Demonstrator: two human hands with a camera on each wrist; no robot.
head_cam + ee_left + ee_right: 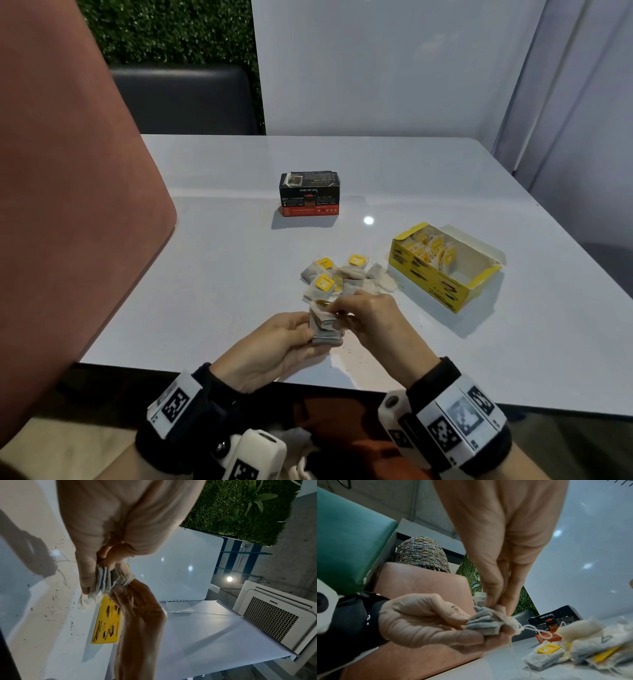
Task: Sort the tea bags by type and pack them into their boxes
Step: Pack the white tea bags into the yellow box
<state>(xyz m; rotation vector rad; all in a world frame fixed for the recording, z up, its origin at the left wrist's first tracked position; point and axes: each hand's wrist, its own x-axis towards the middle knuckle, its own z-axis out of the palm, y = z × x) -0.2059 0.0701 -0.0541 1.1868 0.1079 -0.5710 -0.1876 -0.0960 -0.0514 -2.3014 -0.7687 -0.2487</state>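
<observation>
Presently, the left hand (pixel 274 342) holds a stack of tea bags (pixel 323 329) above the near part of the white bench (pixel 219 260); its grip is closed round the stack, thumb on one face and fingers curled beneath, as the right wrist view confirms. The right hand (pixel 371 317) meets the stack from the opposite side, its fingertips (pixel 493 599) pinching the top edge of the bags; a white string (pixel 537 628) trails from the bundle.

Just beyond both grips lies a loose pile of tea bags with yellow tags (pixel 337 275), resting on the bench and partly overlapping one another. Farther out and to the right of the right hand's grip sits the yellow box (pixel 435 277), lid open, with yellow-tagged bags standing in its far end and its near end showing bare card. Well beyond the pile, straight ahead of the grips, stands the black box (pixel 310 193) with a red lower band, its top flaps down.

Dark specks are scattered on the bench beneath the hands. A pink chair back (pixel 68 205) stands to the left of the left hand.
</observation>
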